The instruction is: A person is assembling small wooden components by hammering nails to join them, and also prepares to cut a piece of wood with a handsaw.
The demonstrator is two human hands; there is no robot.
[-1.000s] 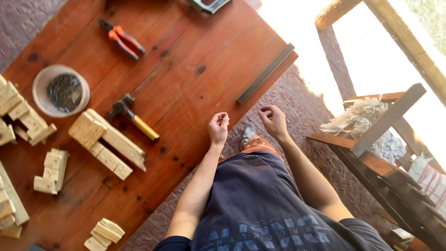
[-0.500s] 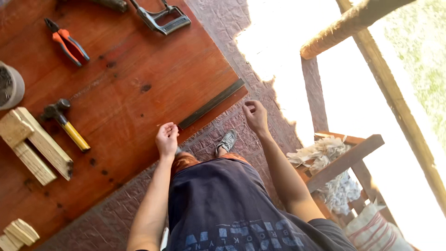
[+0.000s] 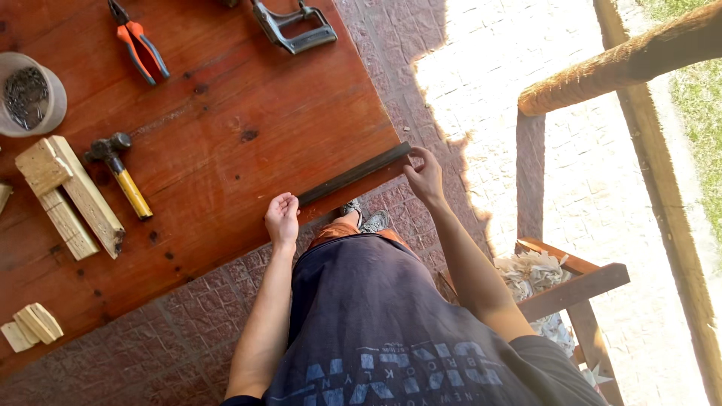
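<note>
A dark narrow strip (image 3: 353, 174) lies along the near edge of a reddish wooden table (image 3: 226, 150). My right hand (image 3: 426, 176) touches the strip's right end at the table corner, fingers curled around it. My left hand (image 3: 282, 219) rests at the table edge just beyond the strip's left end, fingers loosely curled, nothing held. My dark shirt and orange trousers fill the lower middle of the view.
On the table lie a yellow-handled hammer (image 3: 120, 173), orange pliers (image 3: 139, 45), a grey clamp (image 3: 293, 26), a round tub of nails (image 3: 26, 94), joined wooden blocks (image 3: 68, 195) and small wood pieces (image 3: 30, 325). A wooden chair (image 3: 571, 278) stands at right on the brick floor.
The view has swung toward the table corner. Both hands have reached forward to the table's edge; my right hand now touches the strip's end, my left hand sits at its other end.
</note>
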